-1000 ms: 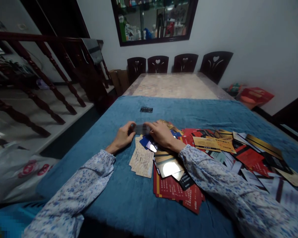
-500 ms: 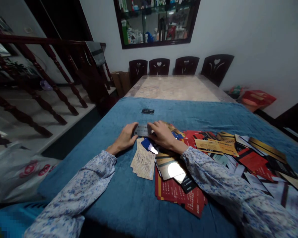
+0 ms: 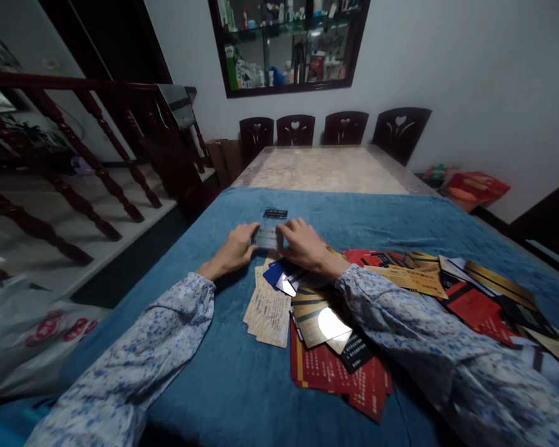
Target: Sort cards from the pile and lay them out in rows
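Observation:
A silver-grey card point(image 3: 267, 238) is held level between my two hands, just above the upper end of a fan of cards. My left hand point(image 3: 233, 249) grips its left edge with thumb and fingers. At the card's right edge, my right hand point(image 3: 306, 245) pinches it, with the wrist over other cards. Farther out on the cloth lies a single black card point(image 3: 275, 213). Below my hands are fanned beige cards point(image 3: 272, 313), dark blue cards point(image 3: 273, 274), gold cards point(image 3: 314, 316) and red cards point(image 3: 330, 372) with white print.
A spread pile of red, gold, white and black cards point(image 3: 470, 304) covers the right side of the blue cloth point(image 3: 205, 372). Beyond are the bare stone tabletop point(image 3: 317, 167) and dark chairs point(image 3: 345, 127). A white plastic bag point(image 3: 32, 335) sits at lower left, beside a wooden railing point(image 3: 74, 167).
Both hands, still on the silver-grey card, have moved slightly away from me, closer to the black card. More of the beige and blue cards shows beneath. The view has shifted a little.

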Demonstrator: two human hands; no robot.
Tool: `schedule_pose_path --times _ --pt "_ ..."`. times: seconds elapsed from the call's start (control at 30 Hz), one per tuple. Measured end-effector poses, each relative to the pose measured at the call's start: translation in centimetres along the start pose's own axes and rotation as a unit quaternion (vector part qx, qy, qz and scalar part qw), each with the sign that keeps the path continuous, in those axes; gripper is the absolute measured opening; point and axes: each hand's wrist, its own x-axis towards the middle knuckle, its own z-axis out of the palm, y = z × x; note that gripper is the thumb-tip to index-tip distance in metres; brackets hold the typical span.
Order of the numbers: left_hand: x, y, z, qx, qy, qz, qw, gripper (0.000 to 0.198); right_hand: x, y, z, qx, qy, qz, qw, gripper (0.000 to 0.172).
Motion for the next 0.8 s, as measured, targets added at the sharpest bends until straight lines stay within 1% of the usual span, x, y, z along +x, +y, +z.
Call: schedule_pose_path --times 0.1,0.23,0.4,0.53,0.8 --pt "1.1 -0.5 0.1 -0.016 -0.006 0.002 1.000 0.054 0.5 0.4 0.1 0.000 0.011 0.001 1.000 0.043" --pt "2.5 -1.1 0.2 -0.035 -0.008 0.010 0.999 0.053 1.3 0.9 -0.1 0.008 0.002 -0.001 1.000 0.043" --pt "3.9 -2.1 0.4 -0.042 -0.046 0.000 0.998 0.047 2.5 1.5 0.3 0.021 -0.028 0.018 0.999 0.039" --pt "4.7 -3.1 0.9 -0.037 -0.075 -0.008 0.996 0.046 3.2 2.1 1.1 0.021 -0.050 0.030 0.998 0.036" --pt "5.8 -5.0 2.3 -0.033 -0.088 -0.021 0.995 0.049 4.2 3.0 2.3 0.014 -0.063 0.041 0.997 0.031"
